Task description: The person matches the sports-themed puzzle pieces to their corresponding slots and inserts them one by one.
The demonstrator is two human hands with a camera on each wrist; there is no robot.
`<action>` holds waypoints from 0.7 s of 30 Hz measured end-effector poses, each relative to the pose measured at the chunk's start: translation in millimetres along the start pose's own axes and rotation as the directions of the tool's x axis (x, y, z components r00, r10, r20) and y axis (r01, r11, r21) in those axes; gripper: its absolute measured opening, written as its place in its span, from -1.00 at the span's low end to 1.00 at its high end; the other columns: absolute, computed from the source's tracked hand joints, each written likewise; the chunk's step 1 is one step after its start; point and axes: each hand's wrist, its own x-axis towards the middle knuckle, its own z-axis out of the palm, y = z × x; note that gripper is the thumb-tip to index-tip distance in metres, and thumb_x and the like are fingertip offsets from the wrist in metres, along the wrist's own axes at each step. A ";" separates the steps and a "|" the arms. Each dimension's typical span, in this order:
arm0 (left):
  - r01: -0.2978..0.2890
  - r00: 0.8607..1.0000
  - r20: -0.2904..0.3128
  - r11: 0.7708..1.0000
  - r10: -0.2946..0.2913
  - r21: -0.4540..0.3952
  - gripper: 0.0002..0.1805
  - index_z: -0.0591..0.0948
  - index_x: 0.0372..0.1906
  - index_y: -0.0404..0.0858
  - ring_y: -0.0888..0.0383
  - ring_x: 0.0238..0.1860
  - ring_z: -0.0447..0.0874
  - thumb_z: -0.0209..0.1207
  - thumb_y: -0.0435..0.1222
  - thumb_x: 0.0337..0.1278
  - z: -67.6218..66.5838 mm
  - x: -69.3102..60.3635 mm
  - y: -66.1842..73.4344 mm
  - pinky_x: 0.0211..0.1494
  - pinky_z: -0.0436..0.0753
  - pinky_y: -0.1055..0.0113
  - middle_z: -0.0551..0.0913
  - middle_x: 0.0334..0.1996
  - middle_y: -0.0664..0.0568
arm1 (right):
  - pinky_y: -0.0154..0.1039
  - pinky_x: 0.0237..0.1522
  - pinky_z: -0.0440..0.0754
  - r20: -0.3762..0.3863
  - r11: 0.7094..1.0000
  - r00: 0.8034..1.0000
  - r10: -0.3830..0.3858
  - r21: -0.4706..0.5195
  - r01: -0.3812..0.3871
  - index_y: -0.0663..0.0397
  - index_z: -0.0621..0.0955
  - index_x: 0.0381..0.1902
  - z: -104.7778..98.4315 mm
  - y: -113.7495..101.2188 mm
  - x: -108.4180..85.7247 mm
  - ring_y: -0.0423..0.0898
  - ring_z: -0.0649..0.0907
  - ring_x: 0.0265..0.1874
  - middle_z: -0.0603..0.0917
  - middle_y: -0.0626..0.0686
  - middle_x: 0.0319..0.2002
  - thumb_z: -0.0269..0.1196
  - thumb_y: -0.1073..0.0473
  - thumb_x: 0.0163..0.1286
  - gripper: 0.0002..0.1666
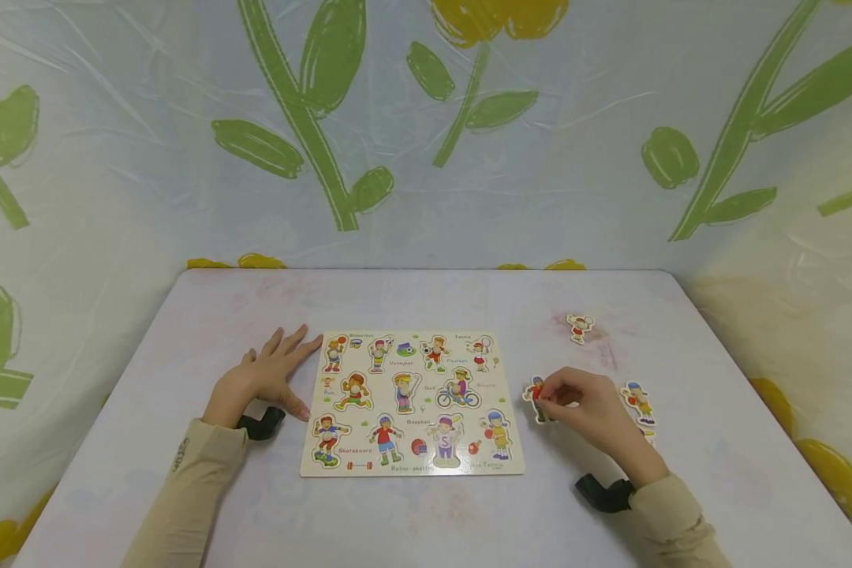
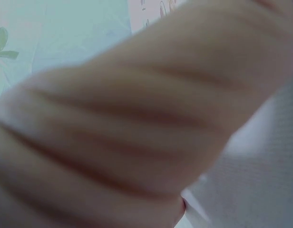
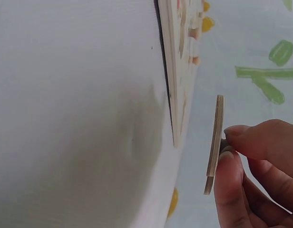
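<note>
A wooden puzzle board (image 1: pixel 412 404) with printed sports figures lies flat on the table. My left hand (image 1: pixel 273 372) rests at its left edge, fingers spread; the left wrist view is mostly blurred skin (image 2: pixel 127 123). To the right of the board, my right hand (image 1: pixel 585 410) pinches a puzzle piece (image 1: pixel 536 390) showing a figure in red. In the right wrist view the piece (image 3: pixel 215 137) appears edge-on, its small knob between thumb and fingertip. It is held off the table there. Several figures on the board show a pale round knob.
A loose tennis-player piece (image 1: pixel 579 328) lies at the back right. Beyond my right hand is a blue-capped figure piece (image 1: pixel 638 402), with another piece (image 1: pixel 648 435) partly hidden below it. The white table (image 1: pixel 426 521) meets a flower-patterned backdrop (image 1: pixel 539 205).
</note>
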 end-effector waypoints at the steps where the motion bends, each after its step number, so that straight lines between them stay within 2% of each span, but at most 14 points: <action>1: 0.000 1.000 -0.001 1.000 0.000 0.000 0.44 0.05 0.59 -0.10 -0.38 0.52 -0.41 0.60 0.12 -0.55 0.2 0.1 -0.3 0.35 -0.21 -0.52 -0.21 0.59 -0.19 | -0.34 -0.46 0.65 0.002 1.000 1.000 -0.007 0.002 0.007 0.00 0.64 -0.41 0.1 -0.7 1.2 -0.22 0.63 -0.52 0.65 -0.13 -0.44 0.46 0.46 0.07 -0.71; 21: -0.008 1.000 -0.008 1.000 0.008 -0.001 0.45 0.05 0.59 -0.10 -0.38 0.52 -0.41 0.61 0.11 -0.55 2.8 2.5 -3.5 0.34 -0.22 -0.53 -0.20 0.59 -0.20 | -0.29 -0.43 0.69 0.036 0.994 0.996 -0.081 0.081 0.078 -0.04 0.65 -0.40 11.2 -25.0 23.7 -0.19 0.63 -0.50 0.67 -0.13 -0.40 0.48 0.42 0.10 -0.72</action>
